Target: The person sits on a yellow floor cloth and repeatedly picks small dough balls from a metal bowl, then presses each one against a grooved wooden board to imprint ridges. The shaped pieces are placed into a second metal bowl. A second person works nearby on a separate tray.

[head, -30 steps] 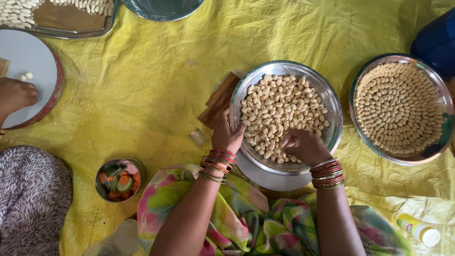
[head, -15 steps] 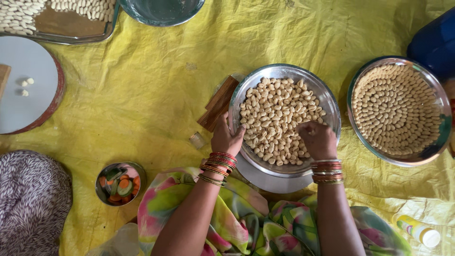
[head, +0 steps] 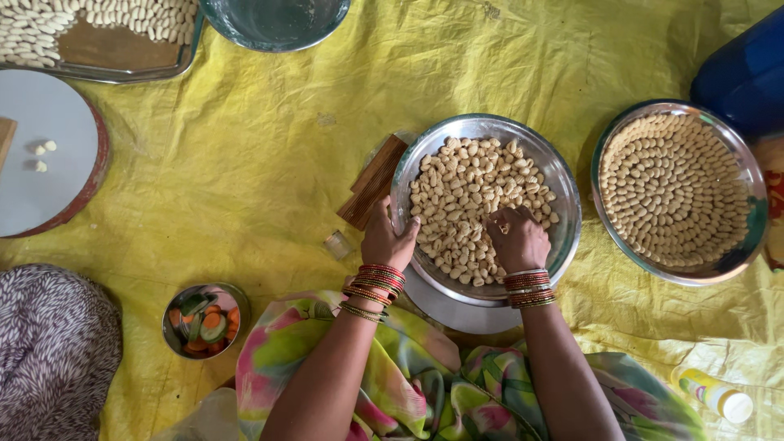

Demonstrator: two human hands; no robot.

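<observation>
- The left hand (head: 387,242) is gripping the near left rim of one steel bowl (head: 563,189), fingers clamped over the edge.
- The right hand (head: 518,239) is lying inside that bowl, fingers curled together down into the heap of small pale dough pieces (head: 465,192); whether it is pinching any, I cannot tell.
- Both wrists are wearing stacks of red and gold bangles (head: 371,282).
- One wooden block (head: 373,181) is lying just beside the bowl's left edge.
- One second steel plate (head: 678,192) is sitting to the right, its pieces lined in rings.
- One small bowl of cut vegetables (head: 204,320) is sitting near the left elbow.
- One yellow sheet (head: 245,163) is covering the floor beneath everything.
- One round white board (head: 49,159) is holding three pale pieces at far left.
</observation>
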